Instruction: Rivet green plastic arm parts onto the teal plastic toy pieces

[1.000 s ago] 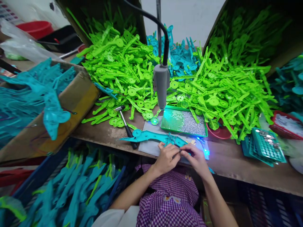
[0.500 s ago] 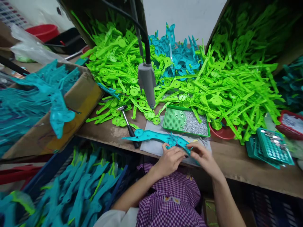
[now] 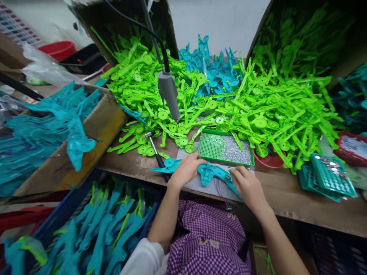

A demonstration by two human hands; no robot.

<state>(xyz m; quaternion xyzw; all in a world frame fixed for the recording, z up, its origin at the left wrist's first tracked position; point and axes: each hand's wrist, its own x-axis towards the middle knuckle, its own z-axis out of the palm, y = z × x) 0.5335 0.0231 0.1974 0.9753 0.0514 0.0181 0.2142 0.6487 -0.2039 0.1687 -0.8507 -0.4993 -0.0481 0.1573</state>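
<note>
A long turquoise plastic shell (image 3: 207,173) with moulded ribs lies across a white sheet (image 3: 195,185) at the bench's front edge. My left hand (image 3: 185,170) is closed over its left part, fingertips at the far edge. At the right end, my right hand (image 3: 248,187) has its fingers curled against the shell. A thin rod-like thing (image 3: 233,167) shows by those fingertips; whether it is held I cannot tell. Thin coloured wires (image 3: 219,189) run from the shell over the edge to a small dark part (image 3: 228,208).
A green tray (image 3: 202,151) of small metal pieces sits behind the shell, a hammer (image 3: 156,151) to its left. Lime green plastic parts (image 3: 263,122) are heaped behind. An electric screwdriver (image 3: 168,93) hangs above. A carton (image 3: 100,122) and a blue crate (image 3: 94,179) hold turquoise shells.
My left hand has moved left along the shell, baring its ribbed middle. The wires, earlier bunched on the shell, now hang over the front edge. My right hand has shifted slightly right.
</note>
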